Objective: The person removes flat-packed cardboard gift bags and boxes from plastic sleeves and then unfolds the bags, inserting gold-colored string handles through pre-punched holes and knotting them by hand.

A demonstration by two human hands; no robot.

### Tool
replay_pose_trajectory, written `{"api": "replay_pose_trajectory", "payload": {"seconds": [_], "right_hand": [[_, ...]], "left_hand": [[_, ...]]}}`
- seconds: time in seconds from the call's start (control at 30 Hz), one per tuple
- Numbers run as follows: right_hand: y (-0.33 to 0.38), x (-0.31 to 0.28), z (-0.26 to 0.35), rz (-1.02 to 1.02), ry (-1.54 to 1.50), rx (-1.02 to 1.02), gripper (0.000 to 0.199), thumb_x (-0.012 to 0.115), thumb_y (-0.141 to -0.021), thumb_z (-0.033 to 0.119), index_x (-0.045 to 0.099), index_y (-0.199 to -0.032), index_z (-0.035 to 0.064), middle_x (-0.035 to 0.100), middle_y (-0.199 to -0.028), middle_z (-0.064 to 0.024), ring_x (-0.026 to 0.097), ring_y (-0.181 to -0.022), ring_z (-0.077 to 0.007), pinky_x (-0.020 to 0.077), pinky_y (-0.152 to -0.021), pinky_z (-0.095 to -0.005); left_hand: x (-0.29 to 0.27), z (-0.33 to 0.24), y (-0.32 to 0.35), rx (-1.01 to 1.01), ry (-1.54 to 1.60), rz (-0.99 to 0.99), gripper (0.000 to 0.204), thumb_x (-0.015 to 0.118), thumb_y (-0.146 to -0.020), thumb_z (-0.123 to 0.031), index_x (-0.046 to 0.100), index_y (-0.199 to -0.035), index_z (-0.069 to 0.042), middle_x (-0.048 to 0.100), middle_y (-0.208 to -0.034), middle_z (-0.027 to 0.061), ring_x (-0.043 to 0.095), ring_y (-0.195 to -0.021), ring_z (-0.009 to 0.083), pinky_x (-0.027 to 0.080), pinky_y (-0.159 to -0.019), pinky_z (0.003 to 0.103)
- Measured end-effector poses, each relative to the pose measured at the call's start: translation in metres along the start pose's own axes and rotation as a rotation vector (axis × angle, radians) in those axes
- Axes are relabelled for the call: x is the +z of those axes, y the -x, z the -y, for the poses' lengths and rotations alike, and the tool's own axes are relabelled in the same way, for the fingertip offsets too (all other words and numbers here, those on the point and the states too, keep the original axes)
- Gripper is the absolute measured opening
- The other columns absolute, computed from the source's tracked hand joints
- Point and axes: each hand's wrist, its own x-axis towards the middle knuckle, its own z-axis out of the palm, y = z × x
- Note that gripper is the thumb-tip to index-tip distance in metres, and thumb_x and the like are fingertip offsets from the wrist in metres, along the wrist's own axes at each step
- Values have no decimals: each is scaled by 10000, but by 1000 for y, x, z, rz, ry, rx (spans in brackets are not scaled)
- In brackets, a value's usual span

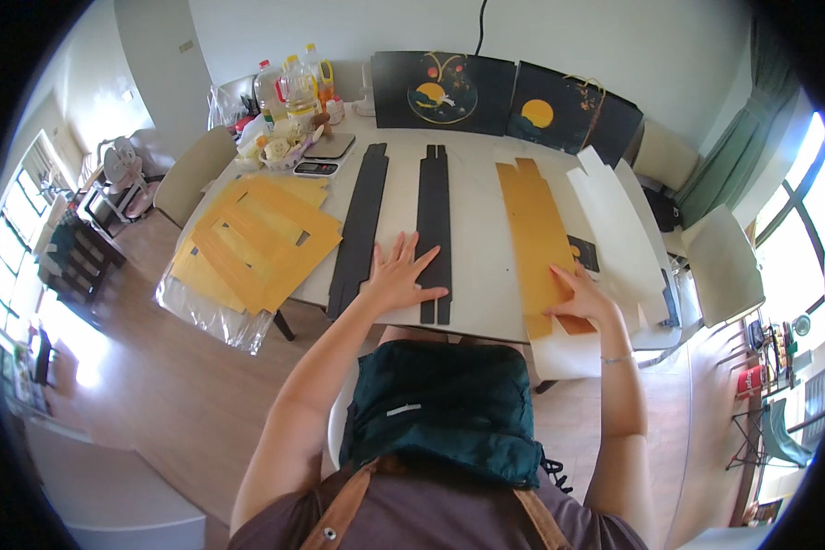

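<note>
My left hand [400, 278] lies flat with fingers spread between two long black cardboard strips. Its thumb rests on the right black strip [435, 215], and its wrist crosses the lower part of the left black strip [362, 215]. My right hand [585, 298] touches a gold cardboard strip [527, 229] near its lower right edge, thumb and forefinger apart on its surface. Under that palm shows a darker gold piece, partly hidden. Right of it lie long white strips [619, 215] and a small dark printed card [583, 254].
Stacked gold sheets [257, 234] lie at the left on clear plastic [215, 316] overhanging the table edge. Behind them are a small scale [316, 169], a basket of food and oil bottles [298, 87]. Two black printed panels [445, 92] stand along the back. Chairs [720, 261] flank the table.
</note>
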Motion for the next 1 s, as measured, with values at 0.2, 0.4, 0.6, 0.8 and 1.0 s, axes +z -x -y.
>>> {"api": "replay_pose_trajectory", "payload": {"seconds": [0.2, 0.4, 0.6, 0.8, 1.0], "right_hand": [[-35, 26, 69, -48, 90, 106, 1073, 840, -557, 560, 378, -1450, 187, 180, -1511, -282, 166, -1416, -423, 231, -1138, -461], [-52, 49, 120, -159, 143, 198, 1055, 832, -567, 553, 386, -1439, 160, 249, -1480, -287, 231, -1386, -439, 259, -1129, -436], [-53, 13, 122, -243, -491, -108, 928, 708, -768, 537, 321, -1440, 28, 393, -1429, -242, 377, -1342, -328, 355, -1067, -376], [-49, 24, 147, -255, -847, -283, 694, 396, -969, 564, 414, -1398, 19, 532, -1334, -152, 531, -1210, -296, 432, -994, -360], [-59, -16, 93, 24, -598, 197, 641, 485, -903, 620, 632, -1096, 27, 674, -1001, -147, 682, -846, -216, 558, -648, -345]], "left_hand": [[10, -9, -37, 92, -8, -26, 888, 466, -764, -791, 296, -1486, -301, 164, -1565, 159, 87, -1456, 343, 54, -1113, 642], [8, 2, -45, 25, 46, -6, 776, 440, -839, -729, 314, -1478, -309, 172, -1570, 126, 82, -1464, 296, 60, -1127, 610], [-8, -19, -38, 146, 326, -57, 960, 607, -777, -676, 305, -1469, -84, 270, -1507, 236, 176, -1435, 357, 176, -1146, 508], [-25, -105, -14, 225, 746, -283, 1189, 811, -705, -398, -1, -1507, -65, 283, -1491, 234, 310, -1387, 326, 357, -1076, 412], [-32, -99, -3, -11, 1128, -171, 1016, 695, -748, -151, 24, -1508, -100, 284, -1472, 217, 505, -1209, 321, 468, -934, 375]]}}
